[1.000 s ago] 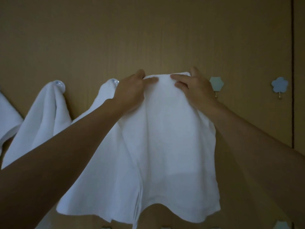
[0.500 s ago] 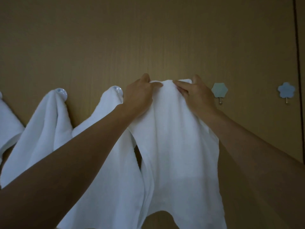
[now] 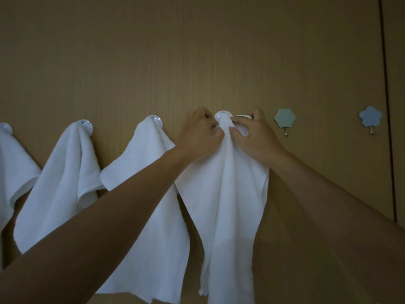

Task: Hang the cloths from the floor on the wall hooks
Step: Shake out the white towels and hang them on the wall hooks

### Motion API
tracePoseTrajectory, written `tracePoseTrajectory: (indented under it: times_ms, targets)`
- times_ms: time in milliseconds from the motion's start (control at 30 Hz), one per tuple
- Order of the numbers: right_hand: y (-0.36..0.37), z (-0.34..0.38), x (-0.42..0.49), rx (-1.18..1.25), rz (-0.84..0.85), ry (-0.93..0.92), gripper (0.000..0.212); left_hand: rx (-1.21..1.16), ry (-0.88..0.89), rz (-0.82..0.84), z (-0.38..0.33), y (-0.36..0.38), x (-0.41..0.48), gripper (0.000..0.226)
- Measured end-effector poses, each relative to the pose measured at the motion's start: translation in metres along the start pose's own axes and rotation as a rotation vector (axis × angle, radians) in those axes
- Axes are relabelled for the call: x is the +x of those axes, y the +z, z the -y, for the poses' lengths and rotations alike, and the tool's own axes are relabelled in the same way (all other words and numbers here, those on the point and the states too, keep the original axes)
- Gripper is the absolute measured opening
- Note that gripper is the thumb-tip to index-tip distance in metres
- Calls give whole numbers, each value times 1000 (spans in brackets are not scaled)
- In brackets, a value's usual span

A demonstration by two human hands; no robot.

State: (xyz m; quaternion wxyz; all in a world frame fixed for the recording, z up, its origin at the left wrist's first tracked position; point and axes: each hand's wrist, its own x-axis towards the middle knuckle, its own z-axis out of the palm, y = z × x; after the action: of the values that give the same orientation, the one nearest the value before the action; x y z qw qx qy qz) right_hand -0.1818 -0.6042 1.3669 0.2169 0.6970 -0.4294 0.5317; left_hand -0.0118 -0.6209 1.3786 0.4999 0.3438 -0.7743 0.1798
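A white cloth (image 3: pixel 230 198) hangs bunched at its top over a round white wall hook (image 3: pixel 221 115). My left hand (image 3: pixel 198 133) pinches the cloth's top just left of the hook, fingers curled. My right hand (image 3: pixel 255 137) grips the gathered fabric on the right side of the same hook. Three other white cloths hang on hooks to the left: one (image 3: pixel 151 194) beside my left arm, one (image 3: pixel 61 185) further left, and one (image 3: pixel 12 170) at the frame's edge.
Two bare hooks sit on the brown wooden wall (image 3: pixel 197 51) to the right: a pale green hexagon-shaped hook (image 3: pixel 284 119) and a blue flower-shaped hook (image 3: pixel 370 117). A dark vertical seam (image 3: pixel 388 106) runs down the wall at far right.
Both hands have gathered the cloth's top edge into a bunch and pressed it onto the white hook, which now shows above the fabric. The view shifted left, revealing more hung cloths.
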Motion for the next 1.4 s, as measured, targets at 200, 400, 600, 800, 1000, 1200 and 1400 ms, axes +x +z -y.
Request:
tracePoseTrajectory:
  times_ms: [200, 400, 600, 800, 1000, 1200, 1400]
  targets:
    - [-7, 5, 9, -191, 47, -71, 27, 21, -32, 32, -10, -5, -2, 34]
    - [-8, 17, 1, -146, 53, -11, 28, -56, -91, 135, -20, -6, -12, 39]
    - [-2, 8, -13, -140, 56, 35, 26, -275, -128, 115, -14, 1, -17, 48]
    - [-3, 17, -14, 20, -10, -27, 37, -267, 58, 10, -15, 6, -19, 59]
    - [8, 23, -22, 129, -5, 92, 42, -325, 58, -25, -12, 19, -28, 62]
    - [5, 28, -21, 91, 33, 84, 43, -401, 3, -14, -9, 16, -42, 63]
    - [2, 18, -34, -48, 76, 70, 46, -202, 100, -63, -5, 16, -60, 59]
